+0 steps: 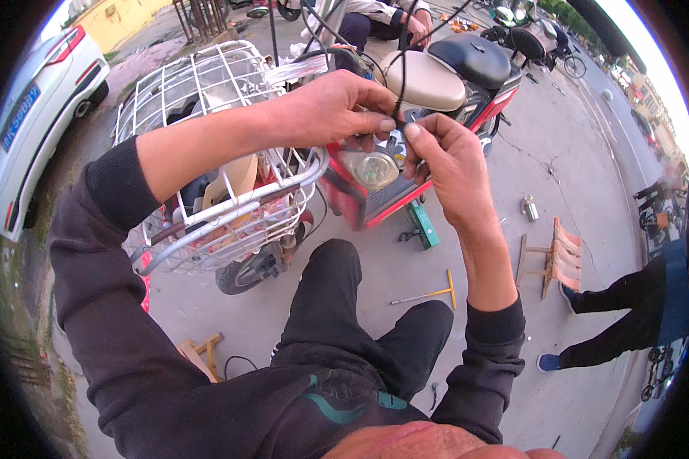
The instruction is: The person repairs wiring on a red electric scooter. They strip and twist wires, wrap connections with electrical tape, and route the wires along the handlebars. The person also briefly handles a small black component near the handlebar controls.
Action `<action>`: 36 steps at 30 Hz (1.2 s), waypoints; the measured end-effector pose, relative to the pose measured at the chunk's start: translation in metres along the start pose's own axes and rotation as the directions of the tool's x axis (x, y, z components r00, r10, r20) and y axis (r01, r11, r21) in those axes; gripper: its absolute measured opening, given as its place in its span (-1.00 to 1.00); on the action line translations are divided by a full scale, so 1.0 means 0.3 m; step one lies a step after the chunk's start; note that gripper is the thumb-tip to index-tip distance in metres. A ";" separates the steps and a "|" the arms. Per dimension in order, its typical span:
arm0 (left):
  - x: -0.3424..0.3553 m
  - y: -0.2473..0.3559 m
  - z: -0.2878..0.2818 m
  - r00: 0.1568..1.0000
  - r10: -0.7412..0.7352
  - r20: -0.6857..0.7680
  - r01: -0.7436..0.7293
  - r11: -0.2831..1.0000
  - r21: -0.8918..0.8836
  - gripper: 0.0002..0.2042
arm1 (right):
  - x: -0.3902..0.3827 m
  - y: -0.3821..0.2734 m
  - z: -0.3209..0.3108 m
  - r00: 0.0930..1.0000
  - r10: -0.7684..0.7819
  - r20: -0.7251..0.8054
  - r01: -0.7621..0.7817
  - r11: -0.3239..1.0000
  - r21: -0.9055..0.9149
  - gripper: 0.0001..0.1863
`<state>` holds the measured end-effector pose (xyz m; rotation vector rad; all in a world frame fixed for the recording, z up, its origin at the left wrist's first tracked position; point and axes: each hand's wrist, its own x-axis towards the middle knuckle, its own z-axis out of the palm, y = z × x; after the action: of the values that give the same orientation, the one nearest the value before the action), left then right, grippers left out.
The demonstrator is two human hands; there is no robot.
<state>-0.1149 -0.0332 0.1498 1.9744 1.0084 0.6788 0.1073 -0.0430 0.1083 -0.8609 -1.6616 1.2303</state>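
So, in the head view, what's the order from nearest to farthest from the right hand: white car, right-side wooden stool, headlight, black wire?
From the right hand:
1. Black wire, at its fingertips
2. Headlight, just lower left
3. Wooden stool, on the ground, right
4. White car, far left

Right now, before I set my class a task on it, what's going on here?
Someone's left hand and right hand are raised close together, both pinching a thin black cable; the exact grip is hard to see. Beyond them is a red scooter, with a white wire basket to its left. A yellow-handled tool lies on the ground.
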 end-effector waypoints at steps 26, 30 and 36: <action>0.012 -0.017 0.007 0.986 0.167 -0.010 -0.161 0.963 0.217 -0.64 | 0.018 0.039 0.143 0.916 -0.309 -0.256 0.254 0.940 -0.227 -0.75; 0.015 -0.015 0.008 0.989 0.144 -0.031 -0.138 0.978 0.159 -0.70 | 0.054 0.052 0.122 0.785 -0.616 -0.062 0.409 0.590 -0.696 -0.81; 0.011 0.013 0.005 0.996 0.084 -0.006 -0.083 0.992 0.098 -0.49 | 0.034 -0.040 0.065 0.747 -0.585 0.315 0.357 -0.047 -0.933 -0.84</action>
<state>-0.1105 -0.0324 0.1526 2.1105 0.9857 0.6975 0.0851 -0.0442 0.1198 -0.8697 -2.2517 -0.7078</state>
